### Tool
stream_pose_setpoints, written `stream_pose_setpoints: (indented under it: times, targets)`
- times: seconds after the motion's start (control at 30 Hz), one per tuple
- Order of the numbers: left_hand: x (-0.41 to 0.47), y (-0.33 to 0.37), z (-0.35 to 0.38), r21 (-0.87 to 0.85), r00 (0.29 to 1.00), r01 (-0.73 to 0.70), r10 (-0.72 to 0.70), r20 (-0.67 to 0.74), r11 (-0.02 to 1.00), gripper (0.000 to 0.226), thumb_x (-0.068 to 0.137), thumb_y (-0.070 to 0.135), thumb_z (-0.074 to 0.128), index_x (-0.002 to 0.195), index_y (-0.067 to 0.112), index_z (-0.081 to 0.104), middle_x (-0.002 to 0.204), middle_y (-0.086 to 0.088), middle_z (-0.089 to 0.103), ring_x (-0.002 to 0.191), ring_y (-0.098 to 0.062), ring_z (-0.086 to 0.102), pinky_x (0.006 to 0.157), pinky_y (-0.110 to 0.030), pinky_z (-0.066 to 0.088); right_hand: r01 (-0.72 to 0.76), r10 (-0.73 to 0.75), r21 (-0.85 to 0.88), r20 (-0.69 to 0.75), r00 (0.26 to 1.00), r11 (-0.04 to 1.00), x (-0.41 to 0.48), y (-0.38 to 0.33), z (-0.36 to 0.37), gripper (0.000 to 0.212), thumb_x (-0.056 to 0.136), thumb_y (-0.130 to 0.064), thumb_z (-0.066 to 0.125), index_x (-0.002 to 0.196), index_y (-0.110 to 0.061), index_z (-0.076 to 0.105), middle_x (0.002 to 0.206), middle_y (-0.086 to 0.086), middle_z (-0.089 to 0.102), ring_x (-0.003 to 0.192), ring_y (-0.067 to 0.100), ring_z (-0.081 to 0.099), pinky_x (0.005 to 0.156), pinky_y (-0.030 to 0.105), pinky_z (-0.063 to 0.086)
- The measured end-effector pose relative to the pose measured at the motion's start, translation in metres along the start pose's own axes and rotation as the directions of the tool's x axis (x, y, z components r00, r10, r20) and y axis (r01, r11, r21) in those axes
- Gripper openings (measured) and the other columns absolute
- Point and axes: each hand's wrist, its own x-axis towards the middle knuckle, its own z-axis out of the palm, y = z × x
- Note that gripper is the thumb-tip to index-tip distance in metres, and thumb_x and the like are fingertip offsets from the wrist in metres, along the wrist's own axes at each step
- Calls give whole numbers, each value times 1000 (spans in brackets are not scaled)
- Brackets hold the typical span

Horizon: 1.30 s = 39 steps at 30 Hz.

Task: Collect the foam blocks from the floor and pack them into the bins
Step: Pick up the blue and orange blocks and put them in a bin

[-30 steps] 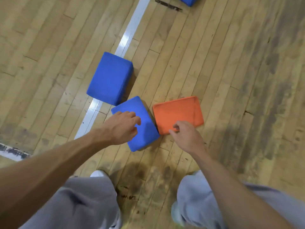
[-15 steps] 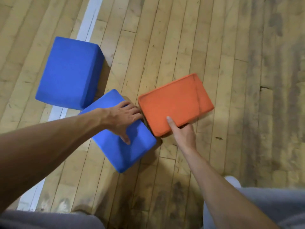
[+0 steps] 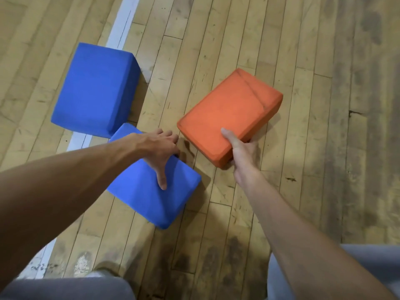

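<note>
The left hand (image 3: 160,150) clasps the near blue block (image 3: 151,195) on the floor (image 3: 303,191) by the white line (image 3: 121,24). The right hand (image 3: 242,150) pinches the orange block (image 3: 229,113) at its near corner. On soft foam, that corner pinch could let the block swing and slip loose.

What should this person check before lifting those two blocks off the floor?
1. The right hand grips the orange block, thumb on top: ok.
2. The left hand grips the near blue block, thumb on top: ok.
3. The orange block lies apart from both blue ones: ok.
4. The near blue block is free of the far blue block: cannot tell; their corners meet in this view.
5. A bin is in sight: not ok; none shows.
</note>
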Motion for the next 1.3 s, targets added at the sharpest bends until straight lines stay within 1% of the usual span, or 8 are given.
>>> stream_pose_setpoints:
  times: [0.1,0.2,0.33,0.43,0.57,0.73,1.07,1.3]
  targets:
    - [-10,-5,6,-150,995,62,-50,81,987,101,39,75,78,121,30,40,117,5,43,102,-18,47,92,-36,41,32,-32,-59,-1,999,998,-3,-5,3,102,65,-48,82,146,-30,22,130,-3,49,113,22,54,97,51,48]
    - [-22,-5,10,-174,992,117,-106,71,978,100,41,78,74,119,29,37,113,8,52,100,-18,54,90,-37,41,66,-75,-152,-52,996,986,-7,-9,6,97,73,-47,76,149,-31,18,130,-4,49,108,20,52,93,42,47]
    - [-50,6,15,-247,968,240,-251,-13,939,101,53,80,68,129,20,37,114,1,47,109,-21,47,93,-39,44,65,-93,-228,-116,989,971,-22,-21,9,90,78,-39,73,148,-19,20,133,3,51,109,22,53,86,30,38]
    - [-93,25,1,-291,927,342,-372,-54,894,100,64,66,73,136,15,27,122,-5,38,118,-26,39,94,-44,42,43,-105,-322,-179,978,946,-59,-48,-12,98,60,-51,77,139,-15,32,132,4,53,119,25,54,95,35,43]
    - [-181,58,-56,-342,880,416,-468,-80,842,100,59,48,82,134,10,27,121,-8,35,114,-28,38,90,-39,39,2,-111,-480,-198,974,877,-132,-116,-56,109,45,-60,83,131,-11,38,130,8,55,120,27,54,100,44,43]
    - [-316,103,-181,-361,813,520,-578,-69,775,93,58,41,82,128,6,33,119,-14,43,109,-33,41,89,-37,37,37,-152,-649,-122,981,760,-264,-238,-107,101,55,-45,81,136,-12,31,132,9,48,122,31,48,101,49,41]
    - [-540,203,-343,-798,741,362,-668,-66,481,67,65,53,75,105,15,35,90,-6,52,92,-29,50,60,-36,42,73,-233,-733,-119,965,676,-519,-408,-206,102,58,-52,81,137,-12,29,129,10,48,115,32,53,93,45,48]
    - [-589,206,-338,-819,773,162,-587,-240,550,79,67,48,76,124,12,35,111,-6,47,97,-30,54,73,-43,49,-26,-333,-750,-324,886,660,-605,-392,-210,100,62,-50,81,139,-10,31,130,11,51,118,31,52,94,41,44]
